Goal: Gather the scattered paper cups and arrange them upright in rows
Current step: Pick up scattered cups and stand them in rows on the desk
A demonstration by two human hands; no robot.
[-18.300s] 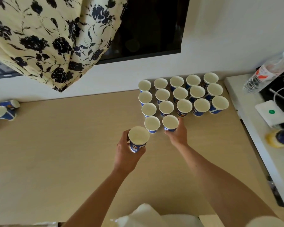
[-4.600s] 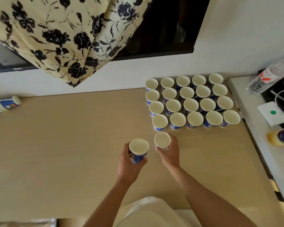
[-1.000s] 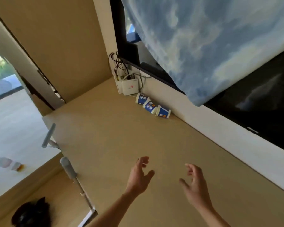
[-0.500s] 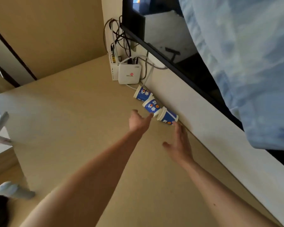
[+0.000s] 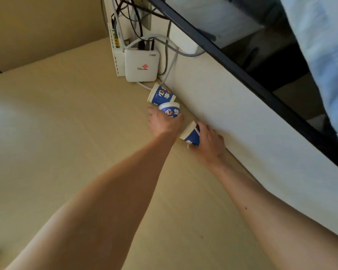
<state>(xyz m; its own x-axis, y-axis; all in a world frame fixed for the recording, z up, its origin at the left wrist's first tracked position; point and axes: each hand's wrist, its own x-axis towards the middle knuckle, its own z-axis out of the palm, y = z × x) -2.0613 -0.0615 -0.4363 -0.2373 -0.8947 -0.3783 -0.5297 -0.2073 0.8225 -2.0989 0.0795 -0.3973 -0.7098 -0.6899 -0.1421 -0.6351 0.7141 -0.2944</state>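
Cups (image 5: pixel 169 111) in both hands (image 5: pixel 162 123), third (image 5: pixel 161 94) beyond

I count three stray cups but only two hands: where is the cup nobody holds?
The free cup lies on its side against the wall, just below the white router, touching the cup in the left hand.

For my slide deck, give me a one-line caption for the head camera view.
Left hand and right hand each grasp a fallen paper cup beside the wall; a third cup lies near the router.
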